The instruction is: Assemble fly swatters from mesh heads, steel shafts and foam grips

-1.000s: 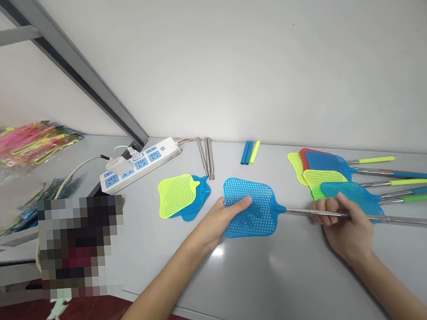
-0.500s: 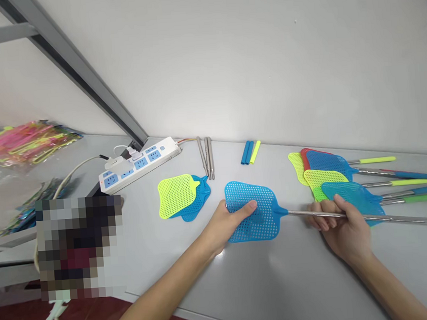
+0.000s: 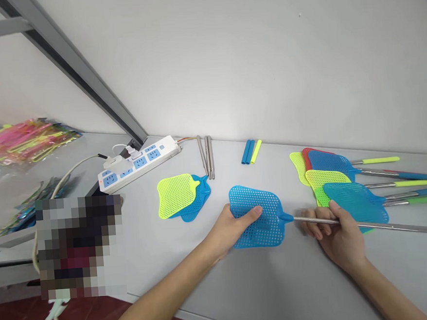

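My left hand (image 3: 236, 226) grips a blue perforated fly swatter head (image 3: 271, 224), thumb on top and the other fingers hidden beneath. A thin metal telescopic rod (image 3: 386, 226) meets the neck of that head and runs off past the right edge. My right hand (image 3: 338, 236) is closed around the rod near the neck, its fingertips slightly blurred. Behind the right hand lies a pile of fly swatters with handles, the nearest one having a blue head (image 3: 355, 201). Left of my left hand, a yellow swatter head (image 3: 177, 195) overlaps blue ones (image 3: 201, 200).
Three metal rods (image 3: 209, 158) lie near the wall, beside a white power strip (image 3: 140, 165) with plugs in it. Two blue grip sleeves (image 3: 248, 151) and a yellow sleeve (image 3: 256, 151) lie farther right. Bagged colourful items (image 3: 29, 141) sit at far left.
My left hand and the blue swatter head have shifted slightly right and down. My right hand has slid a little left along the rod, closer to the neck.
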`<action>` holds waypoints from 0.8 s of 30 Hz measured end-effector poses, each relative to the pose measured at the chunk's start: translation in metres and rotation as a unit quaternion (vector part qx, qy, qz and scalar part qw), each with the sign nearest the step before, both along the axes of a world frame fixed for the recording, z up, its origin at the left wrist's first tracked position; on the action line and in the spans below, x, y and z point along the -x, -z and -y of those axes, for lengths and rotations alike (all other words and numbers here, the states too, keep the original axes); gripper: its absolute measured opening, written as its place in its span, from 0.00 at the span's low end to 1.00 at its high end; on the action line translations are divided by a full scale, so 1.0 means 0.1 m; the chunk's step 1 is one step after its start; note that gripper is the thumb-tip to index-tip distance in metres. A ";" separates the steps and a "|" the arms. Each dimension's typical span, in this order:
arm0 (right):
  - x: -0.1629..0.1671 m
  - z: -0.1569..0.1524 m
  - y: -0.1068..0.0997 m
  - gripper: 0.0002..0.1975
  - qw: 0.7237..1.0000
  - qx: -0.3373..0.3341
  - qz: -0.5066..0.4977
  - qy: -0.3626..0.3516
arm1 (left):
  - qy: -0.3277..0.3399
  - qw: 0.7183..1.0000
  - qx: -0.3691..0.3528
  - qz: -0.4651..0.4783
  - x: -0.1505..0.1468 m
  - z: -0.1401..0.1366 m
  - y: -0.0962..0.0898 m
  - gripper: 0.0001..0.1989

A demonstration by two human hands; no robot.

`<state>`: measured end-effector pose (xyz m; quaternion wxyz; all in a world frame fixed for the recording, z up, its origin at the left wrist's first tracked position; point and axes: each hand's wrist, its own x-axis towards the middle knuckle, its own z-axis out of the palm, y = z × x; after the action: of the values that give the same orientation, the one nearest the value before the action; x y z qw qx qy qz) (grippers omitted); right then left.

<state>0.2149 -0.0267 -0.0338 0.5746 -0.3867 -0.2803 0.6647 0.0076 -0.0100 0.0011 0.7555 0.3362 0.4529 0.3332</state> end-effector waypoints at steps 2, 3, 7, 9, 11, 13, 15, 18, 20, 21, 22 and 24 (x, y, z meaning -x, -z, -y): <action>0.01 0.01 0.00 0.27 1.000 0.002 0.008 -0.006 | 0.001 1.000 0.002 0.004 -0.01 0.01 0.00 0.17; 0.02 0.01 0.00 0.27 1.000 0.001 0.011 -0.008 | 0.003 1.000 0.004 0.005 -0.02 0.01 0.00 0.16; 0.03 0.03 -0.01 0.27 1.000 -0.001 0.017 -0.020 | 0.005 1.000 0.003 -0.003 -0.04 0.03 0.01 0.16; 0.04 0.05 -0.01 0.27 0.999 0.001 0.023 -0.028 | 0.004 1.000 0.000 -0.004 -0.05 0.04 0.02 0.16; 0.04 0.05 0.00 0.27 0.999 0.002 0.026 -0.031 | 0.002 1.000 -0.002 0.000 -0.07 0.06 0.03 0.16; 0.04 0.06 0.01 0.27 0.999 0.000 0.027 -0.033 | -0.001 1.000 0.000 0.004 -0.08 0.07 0.03 0.16; 0.05 0.06 0.01 0.27 0.999 -0.001 0.026 -0.038 | -0.003 1.000 0.004 0.010 -0.09 0.08 0.03 0.16; 0.05 0.07 0.01 0.27 0.999 -0.001 0.026 -0.043 | -0.004 1.000 0.006 0.017 -0.09 0.08 0.02 0.15; 0.06 0.07 0.01 0.26 0.999 0.001 0.027 -0.043 | -0.004 1.000 0.007 0.016 -0.10 0.08 0.02 0.15; 0.06 0.08 0.01 0.26 0.999 0.002 0.027 -0.043 | -0.005 1.000 0.008 0.016 -0.10 0.08 0.01 0.16; 0.06 0.08 0.00 0.26 0.999 0.004 0.028 -0.043 | -0.006 1.000 0.009 0.015 -0.10 0.08 0.01 0.16; 0.07 0.08 -0.01 0.26 0.999 0.005 0.031 -0.044 | -0.009 1.000 0.011 0.017 -0.10 0.08 0.00 0.17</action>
<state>0.2077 -0.0351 -0.0331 0.5338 -0.3974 -0.3113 0.6784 0.0180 -0.0179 0.0014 0.7640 0.3182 0.4464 0.3404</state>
